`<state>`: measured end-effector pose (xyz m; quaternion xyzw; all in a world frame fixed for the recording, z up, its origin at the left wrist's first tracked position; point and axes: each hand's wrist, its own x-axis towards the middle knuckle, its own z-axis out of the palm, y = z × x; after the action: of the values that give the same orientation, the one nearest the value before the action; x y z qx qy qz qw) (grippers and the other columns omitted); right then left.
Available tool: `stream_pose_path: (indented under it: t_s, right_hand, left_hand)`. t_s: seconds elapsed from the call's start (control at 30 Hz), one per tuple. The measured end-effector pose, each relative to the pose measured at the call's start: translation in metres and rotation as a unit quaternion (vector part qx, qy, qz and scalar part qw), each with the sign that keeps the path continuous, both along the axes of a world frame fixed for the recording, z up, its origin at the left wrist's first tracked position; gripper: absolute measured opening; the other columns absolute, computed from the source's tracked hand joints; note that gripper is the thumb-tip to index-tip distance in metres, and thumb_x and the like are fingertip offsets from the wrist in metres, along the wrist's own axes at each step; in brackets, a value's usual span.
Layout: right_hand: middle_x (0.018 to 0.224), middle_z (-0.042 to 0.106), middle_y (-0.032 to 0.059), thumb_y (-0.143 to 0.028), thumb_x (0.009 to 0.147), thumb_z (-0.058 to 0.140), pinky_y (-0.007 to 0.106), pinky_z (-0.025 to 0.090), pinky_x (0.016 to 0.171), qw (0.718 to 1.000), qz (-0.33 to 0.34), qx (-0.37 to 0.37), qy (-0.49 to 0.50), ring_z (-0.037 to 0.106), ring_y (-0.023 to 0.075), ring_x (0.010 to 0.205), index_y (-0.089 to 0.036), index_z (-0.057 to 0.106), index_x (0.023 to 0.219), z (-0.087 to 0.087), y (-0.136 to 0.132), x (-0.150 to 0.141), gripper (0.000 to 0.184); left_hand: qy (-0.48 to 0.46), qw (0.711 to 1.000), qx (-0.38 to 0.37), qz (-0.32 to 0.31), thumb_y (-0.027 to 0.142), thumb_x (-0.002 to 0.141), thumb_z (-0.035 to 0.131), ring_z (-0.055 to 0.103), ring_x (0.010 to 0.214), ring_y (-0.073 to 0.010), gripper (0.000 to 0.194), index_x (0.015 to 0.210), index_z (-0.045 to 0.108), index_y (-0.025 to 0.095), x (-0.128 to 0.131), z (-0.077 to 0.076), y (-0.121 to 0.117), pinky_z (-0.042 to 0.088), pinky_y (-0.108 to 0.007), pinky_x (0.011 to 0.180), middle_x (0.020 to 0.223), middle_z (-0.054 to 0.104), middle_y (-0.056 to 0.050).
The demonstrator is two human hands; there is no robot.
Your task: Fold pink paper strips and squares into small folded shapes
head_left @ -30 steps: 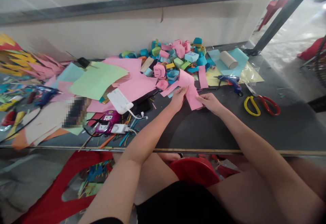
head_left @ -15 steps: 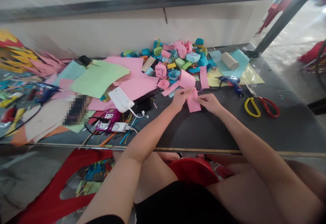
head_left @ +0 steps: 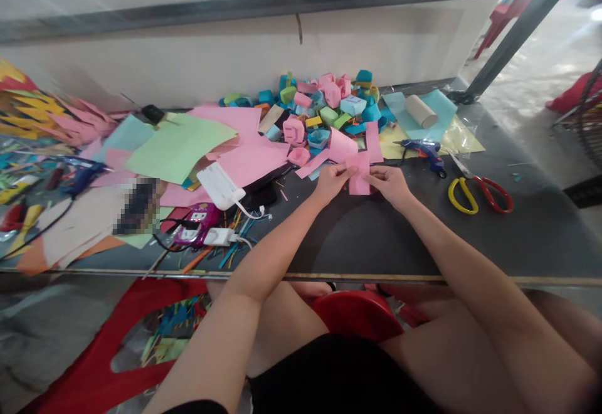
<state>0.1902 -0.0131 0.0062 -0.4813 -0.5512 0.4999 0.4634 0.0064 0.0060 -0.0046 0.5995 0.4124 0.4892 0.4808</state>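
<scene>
A small pink paper strip (head_left: 360, 175) is held upright between my two hands, above the dark tabletop. My left hand (head_left: 333, 183) pinches its left edge, and my right hand (head_left: 389, 185) pinches the right edge with thumb and fingers. Just behind it lie a curled pink paper piece (head_left: 343, 144) and a flat pink strip (head_left: 374, 142). Beyond these is a heap of small folded paper pieces (head_left: 332, 95) in pink, blue and green. To the right of my hands rests a blue glue gun (head_left: 426, 148).
Scissors (head_left: 480, 193) with yellow and red handles lie open at right. A cardboard tube (head_left: 421, 111) sits on light blue paper. At left are coloured sheets (head_left: 183, 144), a white power bank (head_left: 221, 186) with a cable, and a purple power strip (head_left: 200, 222).
The pink strip, tilted before, now stands straighter and slightly higher between my hands. My right hand has shifted a little up its edge. The whole view has moved slightly.
</scene>
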Motion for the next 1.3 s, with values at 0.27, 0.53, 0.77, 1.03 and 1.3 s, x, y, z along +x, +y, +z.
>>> stream_pose_path:
  t_s: [0.27,0.53,0.77,1.03,1.3]
  right_hand:
    - [0.073,0.074,0.0042,-0.062,0.052,0.09,0.034,0.057,0.065,0.998,-0.061,0.011,0.013,0.068,0.0203,0.071,-0.02,0.073,0.073,-0.005,0.008,0.005,0.05]
    - [0.074,0.075,0.0038,-0.062,0.054,0.091,0.038,0.061,0.075,0.999,-0.038,0.027,0.001,0.071,0.0226,0.076,-0.021,0.074,0.068,-0.007,0.007,0.006,0.047]
    - [0.07,0.07,0.0013,-0.053,0.054,0.091,0.035,0.058,0.058,0.996,-0.015,-0.04,0.072,0.061,0.0156,0.059,-0.02,0.075,0.084,-0.004,0.01,0.008,0.047]
    - [0.07,0.07,0.0016,-0.05,0.057,0.087,0.031,0.055,0.053,0.996,-0.013,-0.021,0.085,0.057,0.0124,0.056,-0.02,0.074,0.068,0.0,0.008,0.007,0.035]
    - [0.077,0.073,0.0022,-0.047,0.065,0.082,0.033,0.061,0.059,0.996,0.003,-0.006,0.084,0.068,0.0169,0.064,-0.021,0.078,0.092,-0.004,0.01,0.009,0.037]
  left_hand:
    - [0.0,0.998,-0.028,-0.051,0.069,0.068,0.083,0.056,0.051,-0.009,0.054,0.072,0.075,0.015,-0.004,-0.01,0.007,0.045,-0.022,0.049,0.061,0.067,-0.001]
    - [-0.009,1.0,-0.02,-0.017,0.065,0.067,0.085,0.051,0.047,-0.0074,0.051,0.074,0.078,0.015,-0.002,-0.009,0.004,0.043,-0.022,0.048,0.058,0.066,0.001]
    - [-0.07,0.995,-0.041,-0.058,0.056,0.069,0.087,0.061,0.052,-0.0104,0.046,0.093,0.082,0.017,-0.002,-0.01,0.008,0.044,-0.021,0.049,0.061,0.071,-0.001]
    - [-0.095,0.99,-0.049,-0.086,0.041,0.075,0.079,0.063,0.059,-0.0103,0.025,0.086,0.084,0.019,-0.007,-0.01,0.01,0.047,-0.022,0.056,0.067,0.073,-0.002]
    - [-0.032,0.999,0.035,-0.015,0.049,0.068,0.09,0.065,0.071,-0.0129,0.049,0.104,0.079,0.017,-0.004,-0.016,0.01,0.053,-0.026,0.069,0.08,0.075,-0.002]
